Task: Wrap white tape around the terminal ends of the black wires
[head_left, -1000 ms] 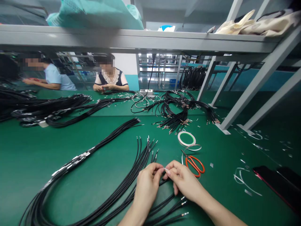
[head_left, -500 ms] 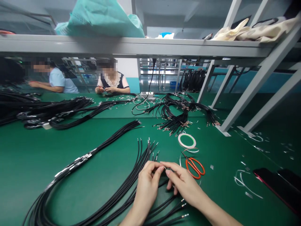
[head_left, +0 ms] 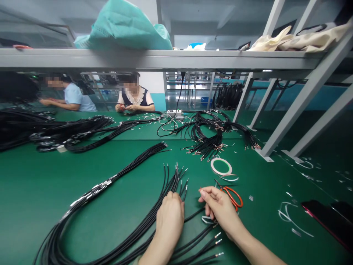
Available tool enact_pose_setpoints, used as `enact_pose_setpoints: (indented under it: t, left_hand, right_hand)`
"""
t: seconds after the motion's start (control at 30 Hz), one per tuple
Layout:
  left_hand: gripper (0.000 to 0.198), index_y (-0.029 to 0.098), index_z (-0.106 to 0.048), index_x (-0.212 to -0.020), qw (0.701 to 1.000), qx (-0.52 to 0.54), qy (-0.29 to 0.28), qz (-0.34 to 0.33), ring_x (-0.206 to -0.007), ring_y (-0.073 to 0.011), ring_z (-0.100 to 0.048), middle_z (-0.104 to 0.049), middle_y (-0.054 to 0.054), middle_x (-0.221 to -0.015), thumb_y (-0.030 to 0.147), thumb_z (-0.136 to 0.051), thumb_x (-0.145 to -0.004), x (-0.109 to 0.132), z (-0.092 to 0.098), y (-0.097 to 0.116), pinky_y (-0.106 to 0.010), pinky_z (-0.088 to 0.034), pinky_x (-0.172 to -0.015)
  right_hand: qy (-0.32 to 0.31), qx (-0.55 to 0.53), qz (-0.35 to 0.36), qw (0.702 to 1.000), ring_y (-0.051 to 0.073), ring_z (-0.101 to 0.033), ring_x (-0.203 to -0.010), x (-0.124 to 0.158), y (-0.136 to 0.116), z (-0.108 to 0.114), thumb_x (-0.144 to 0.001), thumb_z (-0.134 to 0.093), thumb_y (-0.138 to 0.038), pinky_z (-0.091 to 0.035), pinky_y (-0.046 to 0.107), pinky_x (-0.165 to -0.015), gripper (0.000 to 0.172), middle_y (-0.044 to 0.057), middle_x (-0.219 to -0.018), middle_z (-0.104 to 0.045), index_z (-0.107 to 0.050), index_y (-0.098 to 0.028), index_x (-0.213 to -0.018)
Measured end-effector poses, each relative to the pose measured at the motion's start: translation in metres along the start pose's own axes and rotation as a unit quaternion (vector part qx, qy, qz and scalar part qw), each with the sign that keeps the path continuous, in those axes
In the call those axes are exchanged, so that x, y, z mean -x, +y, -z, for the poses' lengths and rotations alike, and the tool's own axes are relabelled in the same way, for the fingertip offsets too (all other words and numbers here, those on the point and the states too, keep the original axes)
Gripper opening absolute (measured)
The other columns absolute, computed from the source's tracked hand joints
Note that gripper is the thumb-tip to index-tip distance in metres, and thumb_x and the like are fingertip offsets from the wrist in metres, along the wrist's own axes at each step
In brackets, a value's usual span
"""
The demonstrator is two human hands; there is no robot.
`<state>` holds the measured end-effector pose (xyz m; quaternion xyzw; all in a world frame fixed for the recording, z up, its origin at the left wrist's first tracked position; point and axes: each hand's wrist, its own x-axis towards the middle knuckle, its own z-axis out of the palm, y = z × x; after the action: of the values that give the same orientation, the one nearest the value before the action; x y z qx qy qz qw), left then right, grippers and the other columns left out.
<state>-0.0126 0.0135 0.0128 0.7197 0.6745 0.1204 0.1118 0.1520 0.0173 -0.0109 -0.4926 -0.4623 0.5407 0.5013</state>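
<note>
My left hand (head_left: pixel 170 215) is curled, knuckles up, over the bundle of black cables (head_left: pixel 143 224). Its fingertips are mostly hidden, so what they grip does not show. My right hand (head_left: pixel 219 206) pinches thumb against forefinger, apart from the left. Anything between those fingertips is too small to make out. Just under the right hand's curled fingers is a small whitish strip (head_left: pixel 206 220). Orange-handled scissors (head_left: pixel 234 195) lie partly hidden behind that hand. Several cable ends with metal tips (head_left: pixel 218 241) point right below it.
A roll of white tape (head_left: pixel 221 167) lies beyond the scissors. More black cables (head_left: pixel 205 136) are heaped farther back. A dark phone-like object (head_left: pixel 322 217) and tape scraps (head_left: pixel 286 213) lie at right. Shelf legs (head_left: pixel 289 114) stand on the green table. Two people sit across it.
My hands, formerly together at the fingertips, have parted. The left has turned knuckles up over the cables, and the right has shifted slightly right. The view has tilted a little.
</note>
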Motion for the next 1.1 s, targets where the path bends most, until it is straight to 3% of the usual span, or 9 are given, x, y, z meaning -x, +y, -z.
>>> enact_pose_setpoints:
  t: [0.17,0.27,0.43,0.6,0.7,0.8,0.93,1.03,1.1]
  left_hand:
    - [0.009,0.018,-0.059,-0.082,0.974,0.22,-0.06,0.0,-0.064,-0.017,-0.061,-0.063,-0.001,-0.067,0.023,-0.052,-0.083,-0.003,0.012,-0.002,-0.025,-0.04,-0.059]
    - [0.019,0.016,-0.062,-0.082,0.914,0.395,-0.092,-0.023,-0.06,-0.0152,-0.059,-0.062,0.0,-0.065,0.035,-0.057,-0.081,-0.008,0.009,-0.006,-0.023,-0.041,-0.056]
    - [0.029,0.014,-0.058,-0.081,0.822,0.559,-0.104,0.044,-0.054,-0.0121,-0.059,-0.061,0.001,-0.064,0.043,-0.062,-0.077,-0.004,-0.01,-0.004,-0.021,-0.042,-0.052]
    - [0.03,0.015,-0.056,-0.078,0.805,0.577,-0.127,0.043,-0.052,-0.011,-0.058,-0.061,0.001,-0.061,0.044,-0.06,-0.079,0.007,-0.024,0.0,-0.02,-0.041,-0.049]
    - [0.03,0.013,-0.058,-0.075,0.792,0.592,-0.141,0.048,-0.053,-0.0103,-0.057,-0.062,0.0,-0.062,0.043,-0.062,-0.078,0.008,-0.027,-0.002,-0.02,-0.041,-0.05]
    - [0.03,0.012,-0.06,-0.075,0.788,0.596,-0.144,0.05,-0.05,-0.0091,-0.053,-0.061,-0.001,-0.059,0.042,-0.061,-0.079,0.006,-0.027,-0.003,-0.019,-0.037,-0.047]
    - [0.031,0.012,-0.061,-0.078,0.799,0.587,-0.125,0.045,-0.047,-0.0078,-0.05,-0.06,0.0,-0.059,0.043,-0.058,-0.081,0.006,-0.026,-0.004,-0.018,-0.031,-0.043]
    - [0.03,0.013,-0.061,-0.077,0.808,0.577,-0.113,0.039,-0.047,-0.0078,-0.049,-0.059,0.0,-0.06,0.042,-0.057,-0.083,0.006,-0.025,-0.004,-0.018,-0.031,-0.043]
    - [0.029,0.013,-0.06,-0.077,0.814,0.57,-0.108,0.029,-0.048,-0.008,-0.049,-0.06,0.0,-0.061,0.041,-0.056,-0.084,0.006,-0.025,-0.004,-0.018,-0.032,-0.044]
  right_hand:
    - [0.043,-0.034,0.007,0.998,0.007,-0.048,-0.041,-0.005,-0.004,0.002,-0.078,-0.065,-0.046,-0.028,0.017,-0.034,0.037,0.006,-0.079,-0.069,-0.059,-0.016,-0.099]
    - [0.043,-0.033,0.012,0.998,0.005,-0.044,-0.037,-0.005,-0.011,0.003,-0.078,-0.065,-0.046,-0.027,0.018,-0.037,0.034,0.005,-0.077,-0.07,-0.06,-0.016,-0.093]
    - [0.023,-0.014,0.0,1.0,0.005,-0.041,-0.037,-0.003,-0.028,0.005,-0.078,-0.064,-0.047,-0.027,0.02,-0.039,0.032,0.005,-0.075,-0.07,-0.059,-0.015,-0.083]
    - [0.005,0.015,0.003,1.0,0.005,-0.038,-0.039,-0.007,-0.037,0.004,-0.079,-0.063,-0.045,-0.025,0.019,-0.04,0.031,0.004,-0.071,-0.068,-0.058,-0.015,-0.083]
    - [0.032,-0.03,-0.004,0.999,0.005,-0.038,-0.039,-0.011,-0.029,-0.002,-0.079,-0.064,-0.041,-0.022,0.018,-0.04,0.032,0.001,-0.069,-0.068,-0.051,-0.018,-0.095]
    - [0.044,-0.071,-0.005,0.996,0.005,-0.036,-0.039,-0.012,-0.017,-0.007,-0.08,-0.062,-0.035,-0.019,0.018,-0.04,0.023,-0.001,-0.068,-0.067,-0.046,-0.021,-0.089]
    - [0.008,-0.082,-0.026,0.996,0.004,-0.036,-0.042,-0.009,-0.012,-0.01,-0.082,-0.054,-0.025,-0.02,0.019,-0.041,0.01,0.001,-0.071,-0.064,-0.057,-0.016,-0.081]
    - [-0.01,-0.078,-0.037,0.996,0.006,-0.039,-0.047,-0.004,-0.014,-0.013,-0.084,-0.055,-0.028,-0.023,0.02,-0.044,0.017,0.001,-0.074,-0.062,-0.064,-0.015,-0.092]
    - [-0.013,-0.043,-0.028,0.999,0.007,-0.037,-0.048,-0.001,-0.015,-0.016,-0.085,-0.057,-0.034,-0.025,0.021,-0.047,0.022,-0.002,-0.061,-0.056,-0.065,-0.015,-0.093]
